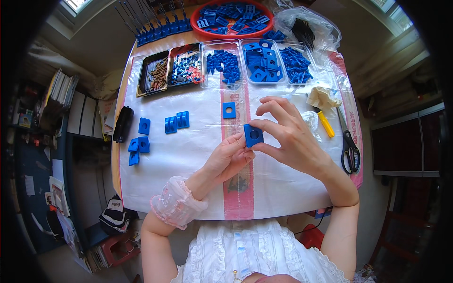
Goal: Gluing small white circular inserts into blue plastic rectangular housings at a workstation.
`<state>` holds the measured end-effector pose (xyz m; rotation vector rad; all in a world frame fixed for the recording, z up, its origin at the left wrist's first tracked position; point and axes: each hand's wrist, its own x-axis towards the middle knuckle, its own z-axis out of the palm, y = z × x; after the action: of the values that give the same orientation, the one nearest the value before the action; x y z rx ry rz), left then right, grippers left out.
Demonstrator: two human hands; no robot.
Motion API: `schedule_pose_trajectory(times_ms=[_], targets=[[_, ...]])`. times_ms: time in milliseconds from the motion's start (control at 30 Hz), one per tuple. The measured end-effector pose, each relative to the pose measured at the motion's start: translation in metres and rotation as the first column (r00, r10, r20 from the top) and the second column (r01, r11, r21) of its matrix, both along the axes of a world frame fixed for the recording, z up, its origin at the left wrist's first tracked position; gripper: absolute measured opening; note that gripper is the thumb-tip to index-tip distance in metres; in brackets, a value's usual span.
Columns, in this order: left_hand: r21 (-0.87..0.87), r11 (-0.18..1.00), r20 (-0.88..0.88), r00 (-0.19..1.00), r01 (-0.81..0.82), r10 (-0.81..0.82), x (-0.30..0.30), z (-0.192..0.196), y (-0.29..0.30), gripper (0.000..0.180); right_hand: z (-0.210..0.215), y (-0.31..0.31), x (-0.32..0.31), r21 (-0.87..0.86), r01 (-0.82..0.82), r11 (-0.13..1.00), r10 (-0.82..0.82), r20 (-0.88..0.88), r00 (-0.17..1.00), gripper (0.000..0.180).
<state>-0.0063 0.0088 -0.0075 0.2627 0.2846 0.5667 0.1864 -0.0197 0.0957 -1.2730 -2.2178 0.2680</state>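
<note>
A blue square plastic piece with a round recess (254, 135) is held up over the middle of the table. My right hand (292, 134) pinches it between thumb and forefinger, the other fingers raised. From the left, my left hand (229, 155) grips its edge with thumb and curled fingers; what else those fingers may hold is hidden. Just beyond lies a blue square plate with a round hole (229, 110). Farther left are two blue ribbed pieces (176, 122) side by side, then several blue square pieces (143, 145), some touching or overlapping.
Along the back stand trays of screws (159, 73), small nuts (186, 66) and blue parts (262, 61), before a red basin (193, 23). A yellow-handled tool (325, 123) and black-handled scissors (349, 151) lie right. A black case (123, 124) sits at the left edge.
</note>
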Motion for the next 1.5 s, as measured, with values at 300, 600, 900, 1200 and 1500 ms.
schedule_pose_trajectory(times_ms=[300, 600, 900, 1200, 1500], targets=[[-0.003, 1.0, -0.092, 0.996, -0.015, 0.014, 0.0019, 0.0088, -0.0012, 0.026, -0.001, 0.0002, 0.0006, -0.002, 0.0, 1.0, 0.0, -0.007, 1.0, 0.04], [-0.005, 1.0, -0.014, 1.0, -0.003, 0.003, -0.0006, 0.0024, 0.0, 0.029, -0.0011, 0.0001, -0.0003, -0.003, 0.005, 1.0, -0.006, -0.008, 1.0, 0.041], [0.001, 1.0, -0.086, 0.996, -0.017, 0.017, 0.0011, 0.0075, -0.0006, 0.028, -0.002, 0.0006, -0.0007, -0.017, 0.009, 1.0, -0.009, -0.01, 1.0, 0.041], [-0.006, 1.0, -0.069, 0.997, -0.025, 0.024, 0.0013, 0.0068, -0.0006, 0.027, -0.0029, 0.0011, -0.0013, -0.019, 0.011, 1.0, -0.012, -0.012, 1.0, 0.041], [0.001, 1.0, -0.021, 1.0, -0.02, 0.02, -0.001, -0.0002, 0.0008, 0.029, -0.0038, 0.0018, -0.0027, -0.014, 0.009, 1.0, -0.009, -0.019, 1.0, 0.041]])
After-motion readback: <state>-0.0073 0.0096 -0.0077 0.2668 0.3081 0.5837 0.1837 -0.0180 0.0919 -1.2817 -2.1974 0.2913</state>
